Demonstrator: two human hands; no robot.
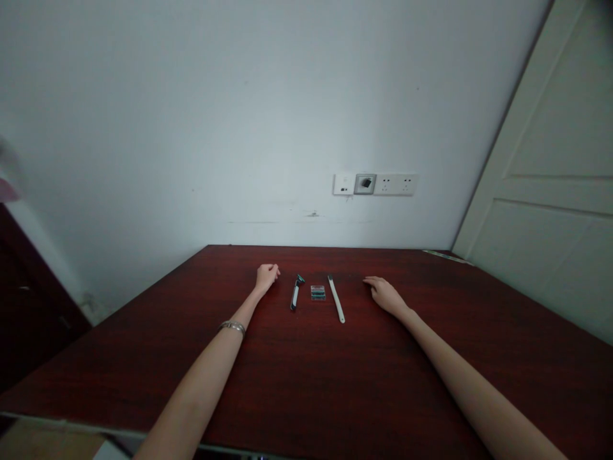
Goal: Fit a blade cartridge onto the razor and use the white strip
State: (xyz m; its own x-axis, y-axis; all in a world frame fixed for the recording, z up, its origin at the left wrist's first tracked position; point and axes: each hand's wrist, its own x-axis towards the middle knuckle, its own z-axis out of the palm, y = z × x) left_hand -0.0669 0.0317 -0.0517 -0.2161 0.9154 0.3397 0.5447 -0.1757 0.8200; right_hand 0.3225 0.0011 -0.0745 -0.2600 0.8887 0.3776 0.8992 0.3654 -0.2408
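Note:
On the dark red table lie three small things in a row between my hands. A razor (295, 295) with a pale and black handle is on the left, its green-black head pointing away from me. Beside it sits a small clear case (318, 292) with a greenish strip inside, perhaps blade cartridges. To the right is a slim white-handled brush (337, 301) with a dark tip at the far end. My left hand (267, 276) rests left of the razor, its fingers curled in and holding nothing visible. Right of the brush, my right hand (384, 295) lies with fingers stretched out, touching only the table.
The table (306, 377) runs back to a pale wall (268, 128) with a row of sockets (395, 184). A white panelled door (555, 191) borders the right side. A bracelet (233, 327) is on my left wrist.

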